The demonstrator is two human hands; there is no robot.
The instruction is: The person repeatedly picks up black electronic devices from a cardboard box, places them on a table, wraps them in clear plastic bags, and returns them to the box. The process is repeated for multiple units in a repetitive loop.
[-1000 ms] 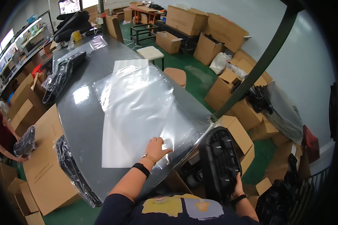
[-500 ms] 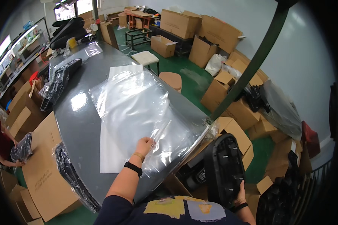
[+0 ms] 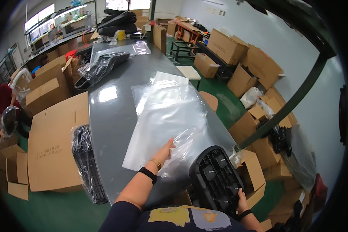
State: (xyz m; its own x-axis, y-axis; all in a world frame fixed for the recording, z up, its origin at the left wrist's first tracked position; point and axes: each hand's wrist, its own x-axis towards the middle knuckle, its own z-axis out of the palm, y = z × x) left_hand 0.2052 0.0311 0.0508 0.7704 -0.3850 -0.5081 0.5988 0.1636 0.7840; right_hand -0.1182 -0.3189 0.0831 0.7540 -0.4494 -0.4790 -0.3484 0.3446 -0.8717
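My left hand (image 3: 165, 152) is at the near edge of a clear plastic bag (image 3: 185, 145), its fingers closed on the film, which lifts in creases beside them. Under that bag lie more clear film and white foam sheets (image 3: 138, 150), flat on the grey table (image 3: 116, 127). In my right hand (image 3: 242, 202) is a black moulded plastic panel (image 3: 216, 179), rounded and ribbed, with several metal studs. The hand grips its lower right edge. The panel is tilted, its upper end over the table's near right corner, close to the bag.
Bagged black parts (image 3: 88, 162) lean at the table's left edge, beside a big cardboard box (image 3: 58, 147). Another bagged part (image 3: 104, 65) lies farther up the table. A green metal post (image 3: 286, 108) rises at the right, near open cartons (image 3: 253, 174). Another person (image 3: 7, 98) handles a bagged part at far left.
The black panel has risen from beside the table to above its near right corner, in my right hand. My left hand stays at the bag's edge. The view has turned left.
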